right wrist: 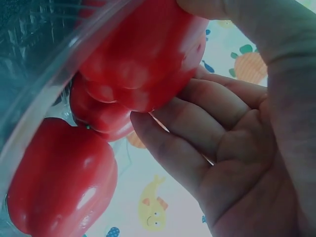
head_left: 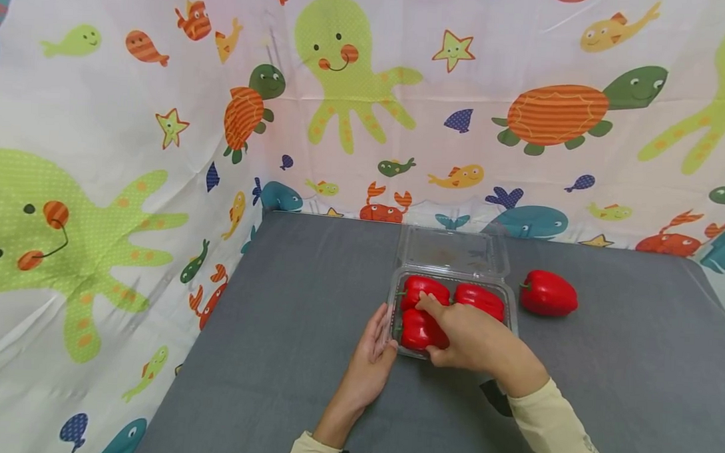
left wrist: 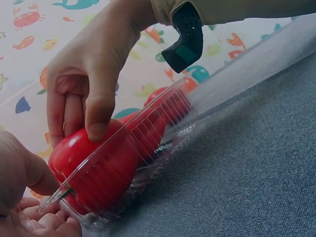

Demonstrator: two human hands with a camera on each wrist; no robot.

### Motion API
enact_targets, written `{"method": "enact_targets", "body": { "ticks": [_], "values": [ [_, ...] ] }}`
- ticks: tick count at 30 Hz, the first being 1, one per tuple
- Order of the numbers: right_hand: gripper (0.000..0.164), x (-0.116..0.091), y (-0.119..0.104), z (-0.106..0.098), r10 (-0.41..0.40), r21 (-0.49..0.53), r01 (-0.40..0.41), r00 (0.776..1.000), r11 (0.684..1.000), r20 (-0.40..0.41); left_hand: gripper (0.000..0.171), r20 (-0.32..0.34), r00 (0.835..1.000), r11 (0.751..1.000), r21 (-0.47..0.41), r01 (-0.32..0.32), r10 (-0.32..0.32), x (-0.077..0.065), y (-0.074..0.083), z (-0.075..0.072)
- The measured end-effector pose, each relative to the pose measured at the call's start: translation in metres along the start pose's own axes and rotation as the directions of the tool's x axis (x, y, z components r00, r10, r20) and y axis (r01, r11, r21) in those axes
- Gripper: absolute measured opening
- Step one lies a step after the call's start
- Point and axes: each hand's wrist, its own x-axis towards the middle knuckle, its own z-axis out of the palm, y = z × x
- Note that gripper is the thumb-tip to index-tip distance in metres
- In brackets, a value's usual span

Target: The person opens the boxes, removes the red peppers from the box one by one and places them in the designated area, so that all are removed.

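A clear plastic clamshell container (head_left: 511, 308) lies on the grey table with its lid (head_left: 448, 251) folded back. My left hand (head_left: 366, 368) holds its left side, the thumb (left wrist: 42, 175) at the rim and the fingers outside below. Inside the container, my right hand (head_left: 481, 340) grips the front-left red bell pepper (head_left: 420, 330) between thumb and fingers. In the right wrist view the fingers (right wrist: 197, 118) lie along that pepper's side. Two more red bell peppers sit in the container, a back-left pepper (head_left: 423, 292) and a right-hand pepper (head_left: 480, 298) partly covered by my right hand.
Another red bell pepper (head_left: 549, 293) lies on the table, just right of the container. The grey tabletop (head_left: 262, 356) reaches back to a sea-animal printed curtain (head_left: 400, 168), which also runs along the left side. The lid's far edge is close to the curtain.
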Motion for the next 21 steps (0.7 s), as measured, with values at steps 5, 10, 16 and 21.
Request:
{"method": "enact_targets", "body": {
  "ticks": [5, 10, 16, 21],
  "values": [
    [0.084, -0.002, 0.004, -0.002, -0.016, 0.049, 0.016, 1.0, 0.999, -0.007, 0.069, 0.01, 1.0, 1.0, -0.013, -0.002, 0.002, 0.0, -0.001, -0.001],
    [0.084, -0.004, 0.009, -0.004, -0.027, 0.065, 0.028, 0.999, 0.997, -0.021, 0.069, 0.017, 1.0, 1.0, -0.012, 0.004, -0.004, 0.0, -0.002, -0.001],
    [0.086, -0.005, 0.014, -0.007, -0.025, 0.109, 0.026, 1.0, 0.994, -0.01, 0.068, 0.01, 1.0, 1.0, 0.002, 0.003, -0.003, 0.001, 0.0, 0.0],
    [0.087, -0.006, 0.019, -0.008, -0.025, 0.135, 0.027, 1.0, 0.991, -0.013, 0.068, 0.003, 1.0, 1.0, 0.008, 0.012, -0.012, 0.001, 0.0, 0.0]
  ]
}}
